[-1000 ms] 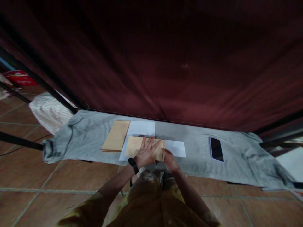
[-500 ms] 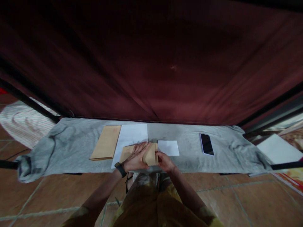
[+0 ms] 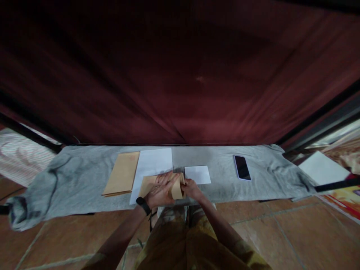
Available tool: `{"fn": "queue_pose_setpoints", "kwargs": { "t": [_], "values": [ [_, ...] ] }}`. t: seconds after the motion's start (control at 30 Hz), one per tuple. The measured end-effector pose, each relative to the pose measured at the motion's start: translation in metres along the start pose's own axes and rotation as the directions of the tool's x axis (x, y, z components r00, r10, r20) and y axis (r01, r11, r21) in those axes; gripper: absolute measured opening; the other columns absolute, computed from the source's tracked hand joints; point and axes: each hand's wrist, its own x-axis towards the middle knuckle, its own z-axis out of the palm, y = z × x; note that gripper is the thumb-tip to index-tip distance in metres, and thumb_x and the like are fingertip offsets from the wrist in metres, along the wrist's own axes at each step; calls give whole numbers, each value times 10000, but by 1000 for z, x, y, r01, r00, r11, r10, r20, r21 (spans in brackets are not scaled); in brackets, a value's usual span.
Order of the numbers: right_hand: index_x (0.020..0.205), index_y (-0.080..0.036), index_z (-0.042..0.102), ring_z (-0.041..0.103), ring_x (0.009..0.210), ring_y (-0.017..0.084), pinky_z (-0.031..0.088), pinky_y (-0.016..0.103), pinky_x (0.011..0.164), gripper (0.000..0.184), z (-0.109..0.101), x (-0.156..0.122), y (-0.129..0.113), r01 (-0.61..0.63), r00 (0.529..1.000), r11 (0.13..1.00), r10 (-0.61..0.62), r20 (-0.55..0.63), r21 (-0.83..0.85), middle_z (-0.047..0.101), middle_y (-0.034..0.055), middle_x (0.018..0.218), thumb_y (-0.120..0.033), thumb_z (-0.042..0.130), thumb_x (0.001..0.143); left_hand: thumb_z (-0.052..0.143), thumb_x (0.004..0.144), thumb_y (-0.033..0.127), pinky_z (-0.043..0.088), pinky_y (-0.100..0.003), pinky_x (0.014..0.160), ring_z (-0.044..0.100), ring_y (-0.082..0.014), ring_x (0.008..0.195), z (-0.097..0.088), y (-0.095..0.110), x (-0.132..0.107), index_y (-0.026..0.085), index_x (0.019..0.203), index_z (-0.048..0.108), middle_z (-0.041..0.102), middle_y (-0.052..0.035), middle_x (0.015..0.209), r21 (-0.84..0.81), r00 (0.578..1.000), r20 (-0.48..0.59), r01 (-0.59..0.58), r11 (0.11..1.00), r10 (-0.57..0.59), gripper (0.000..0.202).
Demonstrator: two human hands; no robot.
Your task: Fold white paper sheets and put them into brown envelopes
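Note:
A brown paper envelope [image 3: 177, 190] lies partly over a white sheet at the front of the cloth, its right end raised and bent open. My left hand [image 3: 161, 190], with a dark watch on the wrist, presses across the envelope's middle, thumb near the lifted paper. At the envelope's right end, my right hand [image 3: 192, 188] is closed with fingertips at the opening; they are partly hidden by the paper. Just behind my right hand is a small white card [image 3: 197, 174]. The large white sheet [image 3: 154, 160] extends behind my left hand.
Several brown envelopes [image 3: 122, 172] lie stacked at the left. A phone [image 3: 242, 167] rests on the grey cloth [image 3: 222, 191] to the right. A dark red fabric panel [image 3: 180, 93] rises behind the surface. Dark frame bars [image 3: 323, 123] stand at the sides.
The envelope's right end is bent further open, and my right fingertips have moved deeper into the opening. My left hand stays on the envelope. The view has shifted slightly.

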Motion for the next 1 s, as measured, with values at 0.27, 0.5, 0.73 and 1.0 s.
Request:
{"fn": "queue_pose_setpoints", "kwargs": {
  "t": [0.27,0.5,0.73,1.0],
  "values": [
    [888,-190,714,650,795,193,469,235,687,208,1,-1,-1,-47,985,984,18,-169,-172,715,31,821,-160,537,782,781,639,496,86,-575,1212,336,-363,1452,6,3,7,228,1594,178,405,-187,1546,94,998,-62,4,996,2,1161],
    [1165,-215,616,622,920,205,481,306,861,315,-7,-19,-9,62,920,975,-138,-367,-213,666,76,1044,-229,527,863,775,646,450,74,-588,1211,314,-379,1464,8,7,8,241,1601,140,373,-184,1573,107,997,-76,22,994,-14,1165],
    [1008,-255,680,613,974,240,455,367,968,214,-15,-32,-19,111,949,994,-99,-300,24,693,56,1037,-297,546,847,782,644,411,47,-595,1214,306,-387,1465,8,9,8,205,1601,135,353,-208,1579,106,997,-74,20,994,-12,1174],
    [810,-226,690,608,1006,257,497,352,890,137,-5,-23,-21,-88,996,948,89,12,306,701,32,913,-248,609,701,763,673,340,2,-595,1223,292,-376,1473,10,14,8,244,1604,151,352,-163,1591,114,996,-85,-6,993,16,1119]
  ]
}}
